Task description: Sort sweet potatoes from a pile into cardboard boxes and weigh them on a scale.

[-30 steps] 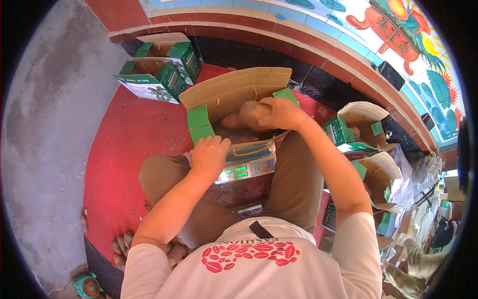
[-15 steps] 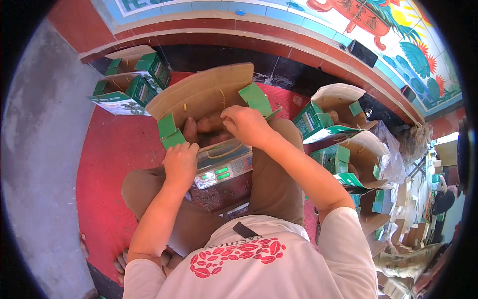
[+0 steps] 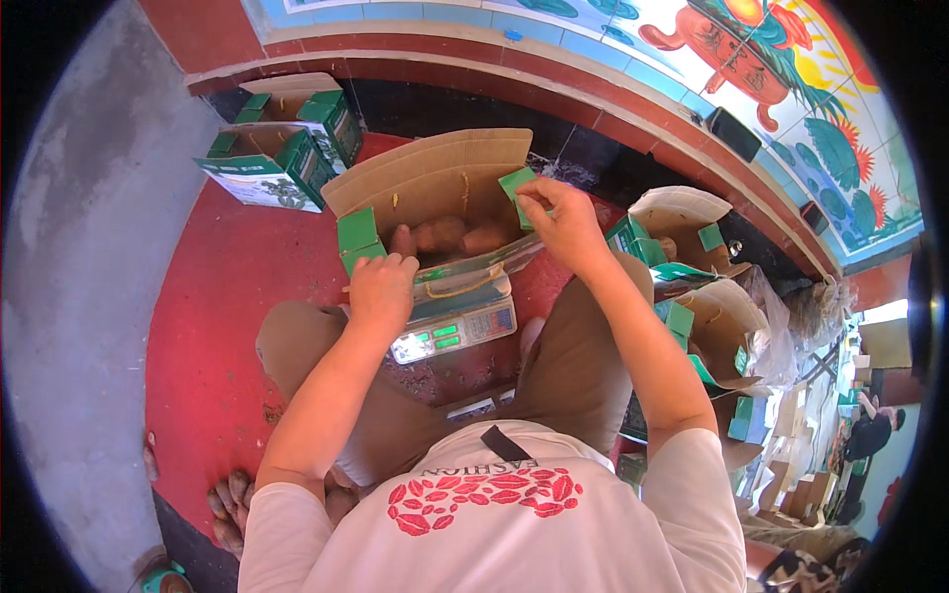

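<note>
In front of me an opened cardboard box (image 3: 425,178) with green flaps stands on a digital scale (image 3: 457,331) with lit green displays. Reddish-brown tubers that look like sweet potatoes (image 3: 441,235) lie inside it. My left hand (image 3: 383,293) is closed over the box's near left corner, just below the left green flap (image 3: 358,235). At the opposite side my right hand (image 3: 563,222) pinches the right green flap (image 3: 515,186) between thumb and fingers. A string handle (image 3: 465,287) loops along the near wall.
Two green boxes (image 3: 267,173) stand by the wall at far left. More open boxes (image 3: 727,321) line the right side beside clear plastic (image 3: 771,336). Loose brown tubers (image 3: 232,499) lie on the red mat (image 3: 208,346) at lower left. A person (image 3: 870,435) is at far right.
My right hand has moved from above the tubers, outward to the right flap. My left hand stays at the near left corner. The view has shifted slightly, showing more of the box's inside.
</note>
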### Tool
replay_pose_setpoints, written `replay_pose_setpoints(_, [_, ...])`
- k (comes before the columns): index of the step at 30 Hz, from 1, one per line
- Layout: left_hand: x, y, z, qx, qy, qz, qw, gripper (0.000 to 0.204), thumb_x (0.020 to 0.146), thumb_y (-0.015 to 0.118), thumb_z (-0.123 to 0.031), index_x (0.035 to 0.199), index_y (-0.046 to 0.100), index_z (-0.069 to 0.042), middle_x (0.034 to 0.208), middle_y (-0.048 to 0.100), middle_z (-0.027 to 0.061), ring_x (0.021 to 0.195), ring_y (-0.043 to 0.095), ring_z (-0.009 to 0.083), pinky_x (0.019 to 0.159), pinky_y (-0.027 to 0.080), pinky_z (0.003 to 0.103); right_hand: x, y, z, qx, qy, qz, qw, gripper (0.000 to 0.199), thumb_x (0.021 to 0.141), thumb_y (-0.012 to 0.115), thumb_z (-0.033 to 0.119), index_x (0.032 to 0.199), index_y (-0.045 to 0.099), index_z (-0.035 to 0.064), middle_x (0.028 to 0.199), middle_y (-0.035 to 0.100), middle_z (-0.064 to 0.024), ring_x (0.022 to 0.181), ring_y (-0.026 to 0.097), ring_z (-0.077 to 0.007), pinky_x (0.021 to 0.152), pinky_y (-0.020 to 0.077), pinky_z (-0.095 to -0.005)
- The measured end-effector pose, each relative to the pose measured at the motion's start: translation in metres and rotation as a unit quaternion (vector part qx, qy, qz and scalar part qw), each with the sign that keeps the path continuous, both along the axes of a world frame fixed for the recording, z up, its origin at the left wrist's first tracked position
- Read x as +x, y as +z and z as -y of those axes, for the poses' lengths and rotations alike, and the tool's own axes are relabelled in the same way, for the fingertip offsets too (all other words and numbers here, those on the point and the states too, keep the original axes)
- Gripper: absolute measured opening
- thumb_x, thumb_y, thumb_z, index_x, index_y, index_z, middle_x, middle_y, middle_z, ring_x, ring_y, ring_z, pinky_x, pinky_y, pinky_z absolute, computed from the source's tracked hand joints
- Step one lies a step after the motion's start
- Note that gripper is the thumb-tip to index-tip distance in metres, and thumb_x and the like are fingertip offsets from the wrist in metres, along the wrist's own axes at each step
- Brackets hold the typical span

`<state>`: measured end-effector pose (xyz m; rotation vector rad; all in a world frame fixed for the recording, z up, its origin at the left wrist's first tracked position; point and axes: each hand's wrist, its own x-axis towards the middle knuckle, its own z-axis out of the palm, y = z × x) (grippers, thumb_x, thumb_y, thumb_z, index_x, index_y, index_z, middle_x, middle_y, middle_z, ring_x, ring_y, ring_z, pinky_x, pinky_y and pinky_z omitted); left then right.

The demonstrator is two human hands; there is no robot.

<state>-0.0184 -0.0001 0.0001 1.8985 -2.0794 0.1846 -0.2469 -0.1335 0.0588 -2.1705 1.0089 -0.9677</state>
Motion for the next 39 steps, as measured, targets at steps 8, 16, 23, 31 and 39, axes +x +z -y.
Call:
replay_pose_setpoints(8, [-0.007, 0.005, 0.006, 0.027, 0.014, -0.001, 1.0, 0.005, 0.073, 0.061, -0.009, 0.077, 0.059, -0.01, 0.073, 0.058, 0.0075, 0.076, 0.059, 0.0271, 0.069, 0.04, 0.041, 0.007, 0.004, 0.027, 0.05, -0.034, 0.017, 0.998, 0.017, 0.084, 0.061, 0.016, 0.09, 0.065, 0.0009, 0.081, 0.066, -0.0174, 0.076, 0.065, -0.0309, 0.068, 0.0497, -0.0367])
replay_pose_setpoints(16, [-0.011, 0.016, 0.007, 0.058, 0.025, -0.022, 0.998, 0.014, 0.067, 0.066, -0.006, 0.08, 0.06, -0.01, 0.075, 0.059, 0.0074, 0.077, 0.059, 0.0271, 0.073, 0.041, 0.04, 0.037, 0.018, 0.057, 0.039, 0.0, 0.005, 0.999, 0.019, 0.085, 0.06, 0.018, 0.091, 0.064, 0.0002, 0.078, 0.065, -0.0145, 0.074, 0.064, -0.0238, 0.068, 0.0492, -0.0333])
replay_pose_setpoints(23, [-0.014, 0.019, 0.007, 0.084, 0.025, -0.028, 0.996, 0.018, 0.066, 0.068, -0.005, 0.083, 0.061, -0.01, 0.075, 0.058, 0.0071, 0.079, 0.059, 0.0262, 0.075, 0.041, 0.039, 0.038, -0.014, 0.051, 0.125, -0.004, -0.041, 0.991, 0.017, 0.085, 0.061, 0.012, 0.095, 0.064, -0.0015, 0.079, 0.065, -0.012, 0.074, 0.062, -0.0161, 0.068, 0.0479, -0.0293])
replay_pose_setpoints(31, [-0.016, 0.025, 0.007, 0.067, 0.014, -0.04, 0.997, 0.012, 0.069, 0.066, -0.009, 0.08, 0.061, -0.01, 0.071, 0.057, 0.005, 0.073, 0.058, 0.024, 0.075, 0.041, 0.037, 0.04, 0.009, 0.048, 0.074, 0.007, 0.022, 0.997, 0.016, 0.083, 0.06, 0.017, 0.091, 0.065, 0.0035, 0.082, 0.066, -0.0151, 0.075, 0.065, -0.0325, 0.067, 0.0507, -0.0399])
replay_pose_setpoints(39, [-0.017, 0.034, 0.009, 0.105, 0.024, -0.078, 0.991, 0.017, 0.069, 0.069, -0.009, 0.085, 0.064, -0.008, 0.079, 0.061, 0.0076, 0.078, 0.058, 0.0269, 0.078, 0.041, 0.038, 0.031, 0.026, 0.043, 0.009, 0.0, 0.005, 1.0, 0.015, 0.083, 0.061, 0.015, 0.093, 0.064, 0.0039, 0.085, 0.065, -0.0142, 0.078, 0.064, -0.0327, 0.068, 0.0507, -0.0391])
